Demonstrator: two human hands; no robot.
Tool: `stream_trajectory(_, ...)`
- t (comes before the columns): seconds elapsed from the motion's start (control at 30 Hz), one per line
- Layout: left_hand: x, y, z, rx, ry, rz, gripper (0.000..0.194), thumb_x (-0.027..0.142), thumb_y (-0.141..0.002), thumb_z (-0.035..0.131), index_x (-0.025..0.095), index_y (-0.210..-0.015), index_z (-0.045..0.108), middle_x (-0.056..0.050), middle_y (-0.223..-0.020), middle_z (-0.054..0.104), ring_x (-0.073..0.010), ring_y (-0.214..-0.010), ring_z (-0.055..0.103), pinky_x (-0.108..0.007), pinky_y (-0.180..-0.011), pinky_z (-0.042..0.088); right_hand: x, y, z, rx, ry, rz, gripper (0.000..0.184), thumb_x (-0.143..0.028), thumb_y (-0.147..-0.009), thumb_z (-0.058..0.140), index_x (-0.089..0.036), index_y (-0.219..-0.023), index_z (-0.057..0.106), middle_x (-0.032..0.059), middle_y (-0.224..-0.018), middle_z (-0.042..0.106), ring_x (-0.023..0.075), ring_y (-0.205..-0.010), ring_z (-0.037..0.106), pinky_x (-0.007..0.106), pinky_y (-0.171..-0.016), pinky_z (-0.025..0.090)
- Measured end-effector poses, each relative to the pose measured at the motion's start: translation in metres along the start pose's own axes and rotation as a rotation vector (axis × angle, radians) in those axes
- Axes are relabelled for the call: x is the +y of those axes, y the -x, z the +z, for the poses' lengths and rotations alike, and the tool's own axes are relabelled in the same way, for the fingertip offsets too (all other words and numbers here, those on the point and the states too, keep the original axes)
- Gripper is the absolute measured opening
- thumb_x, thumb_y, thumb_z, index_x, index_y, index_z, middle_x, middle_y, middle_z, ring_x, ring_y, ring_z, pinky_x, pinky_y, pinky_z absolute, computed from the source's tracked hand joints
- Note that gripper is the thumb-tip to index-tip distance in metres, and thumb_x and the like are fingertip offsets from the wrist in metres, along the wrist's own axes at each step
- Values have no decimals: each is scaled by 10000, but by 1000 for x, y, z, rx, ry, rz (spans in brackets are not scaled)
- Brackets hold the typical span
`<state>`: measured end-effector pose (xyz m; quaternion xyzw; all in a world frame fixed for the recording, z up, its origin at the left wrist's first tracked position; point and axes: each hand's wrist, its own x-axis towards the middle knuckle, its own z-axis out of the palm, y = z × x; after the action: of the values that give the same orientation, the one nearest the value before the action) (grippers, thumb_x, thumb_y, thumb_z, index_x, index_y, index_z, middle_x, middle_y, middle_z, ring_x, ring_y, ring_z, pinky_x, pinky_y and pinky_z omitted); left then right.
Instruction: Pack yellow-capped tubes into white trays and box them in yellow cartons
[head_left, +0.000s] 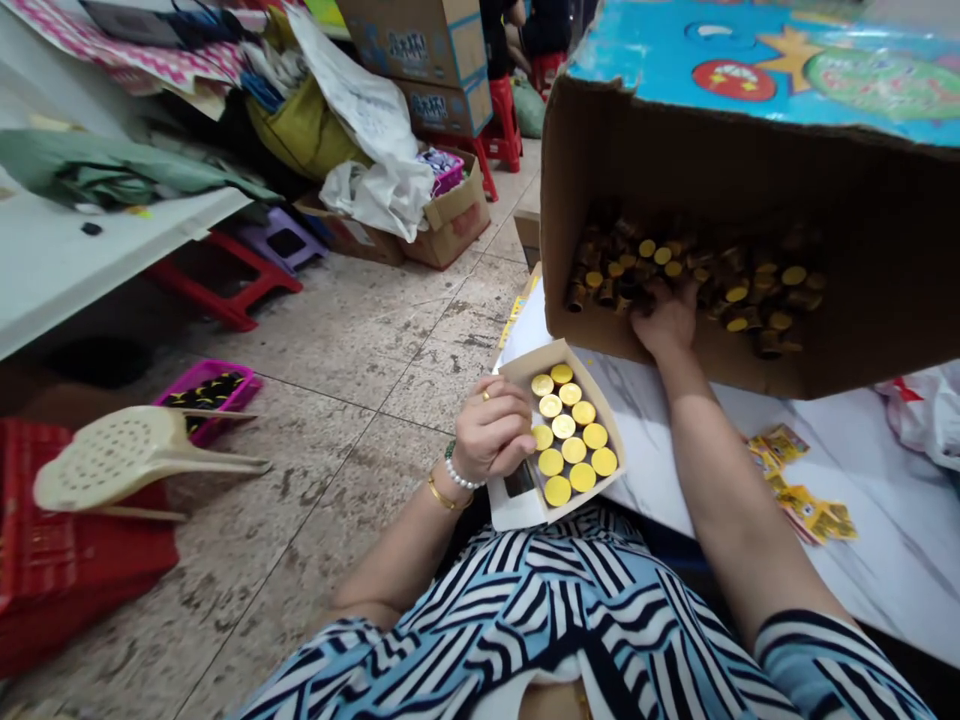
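A small open carton (611, 420) rests at the table's edge by my lap, holding rows of round gold-topped pieces (563, 427). My left hand (491, 428) is curled closed over the carton's left side, its thumb close to a gold top. What its fingers grip, if anything, is hidden. My right hand (667, 318) reaches into a large cardboard box (750, 160) lying with its opening toward me. Its fingertips are among a heap of loose gold-topped pieces (737, 294) and are partly hidden by them and by shadow.
Yellow printed packets (814, 510) lie on the white marbled table (645, 400), right of my forearm. On the floor at left are a cream plastic stool (112, 455), a red crate (75, 540) and a pink basket (217, 395). Stacked cartons (420, 45) stand behind.
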<state>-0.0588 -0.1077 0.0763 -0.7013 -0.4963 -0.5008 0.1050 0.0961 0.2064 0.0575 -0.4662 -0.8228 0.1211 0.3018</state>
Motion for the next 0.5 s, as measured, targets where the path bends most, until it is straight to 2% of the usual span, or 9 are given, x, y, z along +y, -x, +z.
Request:
stream_trajectory(0.13,4,4,-1,28,12,-25,440,434,-1006,465,186,-656,560,-33,-653,636,-170,-726,612,-420,-847,449,-13,1,16,40,-154,-19,391,-379,-742,731,-174,-1073,700,182,-1349,510,308,-1249,537,442,-1048,498)
stream_trajectory(0.27,0,1,2,87,33,4,540,476,-1003,429,193,-543,421,-6,-514,484,-146,-570,470,-393,-721,419,-22,-7,22,96,-248,-1,317,-295,-745,714,-164,-1029,662,159,-1201,598,285,-1153,590,452,-1017,506)
stream_trajectory(0.37,-6,-6,1,122,35,-6,597,560,-990,401,203,-510,396,-4,-479,419,-151,-531,410,-404,-690,404,-34,-13,3,44,-372,3,321,-314,-840,650,-165,-1122,619,65,-940,660,230,-905,653,421,-853,554)
stream_trajectory(0.43,-9,-12,-1,123,26,-28,617,608,-980,392,211,-508,424,-2,-477,405,-151,-517,399,-406,-682,402,-50,-10,-20,-98,-534,-66,323,-352,-884,646,-180,-1157,630,19,-849,671,185,-751,654,340,-714,547)
stream_trajectory(0.5,-10,-18,-3,112,20,-25,623,624,-977,387,215,-510,447,3,-469,396,-146,-503,393,-402,-671,402,-74,3,-45,-276,-666,-225,310,-382,-857,724,-203,-1109,698,4,-848,696,155,-706,648,285,-657,514)
